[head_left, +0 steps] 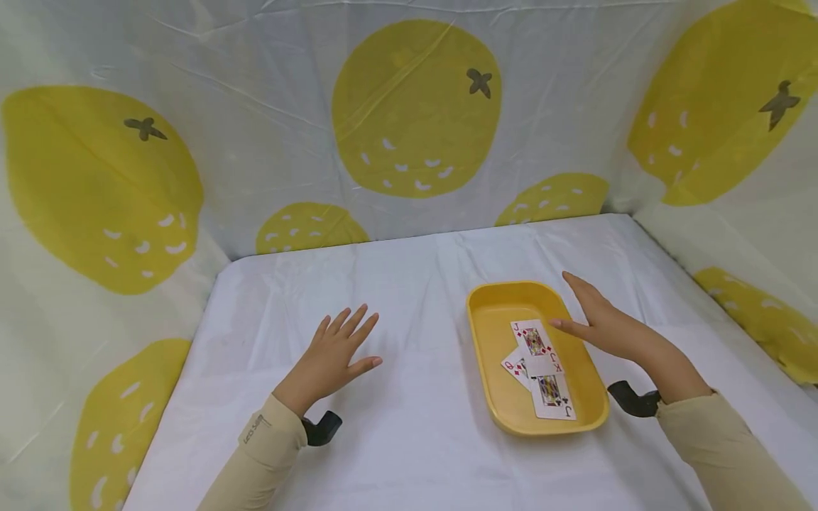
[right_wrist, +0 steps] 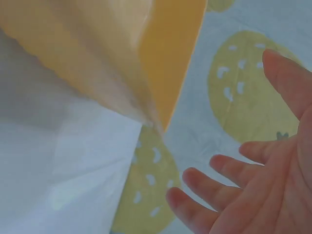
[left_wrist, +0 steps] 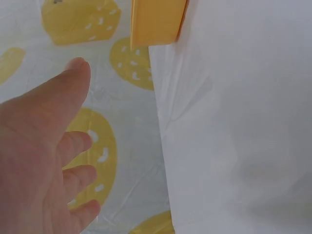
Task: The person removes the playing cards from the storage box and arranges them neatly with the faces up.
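Note:
A yellow plastic tray [head_left: 482, 355] stands on the table right of centre. Several playing cards lie overlapping inside it, among them a jack of diamonds [head_left: 533, 339] on top and a jack of clubs [head_left: 551, 397] nearest the front; a queen [head_left: 516, 367] is partly covered. My right hand [head_left: 610, 326] hovers at the tray's right rim, fingers extended and holding nothing; the thumb overlaps the rim in the head view. Left of the tray, my left hand [head_left: 329, 362] is held over the white cloth with its fingers spread, nothing in it.
A white cloth [head_left: 409, 426] covers the table. Behind and to both sides hang white sheets printed with yellow lemons [head_left: 418, 106]. Black wrist-worn devices [head_left: 322, 428] stick out below both hands.

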The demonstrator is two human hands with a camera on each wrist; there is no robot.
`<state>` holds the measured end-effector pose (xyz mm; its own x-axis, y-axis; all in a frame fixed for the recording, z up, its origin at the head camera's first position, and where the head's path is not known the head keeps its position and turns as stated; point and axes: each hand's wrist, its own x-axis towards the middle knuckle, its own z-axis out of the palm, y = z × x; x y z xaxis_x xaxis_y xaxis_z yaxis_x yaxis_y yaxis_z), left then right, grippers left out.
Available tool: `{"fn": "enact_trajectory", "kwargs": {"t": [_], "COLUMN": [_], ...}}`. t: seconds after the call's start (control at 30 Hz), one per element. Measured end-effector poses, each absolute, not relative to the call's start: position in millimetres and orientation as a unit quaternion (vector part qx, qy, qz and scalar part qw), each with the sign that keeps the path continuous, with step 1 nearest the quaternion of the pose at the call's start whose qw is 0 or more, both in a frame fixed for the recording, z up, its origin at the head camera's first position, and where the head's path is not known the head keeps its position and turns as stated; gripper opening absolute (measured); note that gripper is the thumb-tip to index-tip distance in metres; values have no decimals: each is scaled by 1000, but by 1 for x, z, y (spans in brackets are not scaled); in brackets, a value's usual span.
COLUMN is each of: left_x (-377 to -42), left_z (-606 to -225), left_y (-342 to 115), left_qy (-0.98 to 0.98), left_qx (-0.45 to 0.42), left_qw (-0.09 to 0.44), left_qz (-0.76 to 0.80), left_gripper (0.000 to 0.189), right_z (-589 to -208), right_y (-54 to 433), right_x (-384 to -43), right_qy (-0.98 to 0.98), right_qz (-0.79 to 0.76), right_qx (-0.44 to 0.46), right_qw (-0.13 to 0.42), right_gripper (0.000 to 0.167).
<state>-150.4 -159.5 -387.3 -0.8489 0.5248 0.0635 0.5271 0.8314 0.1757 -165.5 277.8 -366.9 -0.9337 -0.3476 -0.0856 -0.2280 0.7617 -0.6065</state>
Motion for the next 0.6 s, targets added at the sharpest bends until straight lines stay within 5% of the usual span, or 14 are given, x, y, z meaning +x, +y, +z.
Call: {"fn": "enact_trajectory", "kwargs": {"t": [0.6], "left_x": [-156], "left_z": [-394], "left_y": [-151], "left_qy": [-955], "left_qx": [-281], "left_qw": [-2], "left_qz": [-90], "left_gripper": [68], "right_z": [-417], "right_y": [299], "right_x": [-160], "right_qy": [899], "right_qz": [-419], "right_qx": [-72], "right_qw": [103], "right_gripper": [67]}}
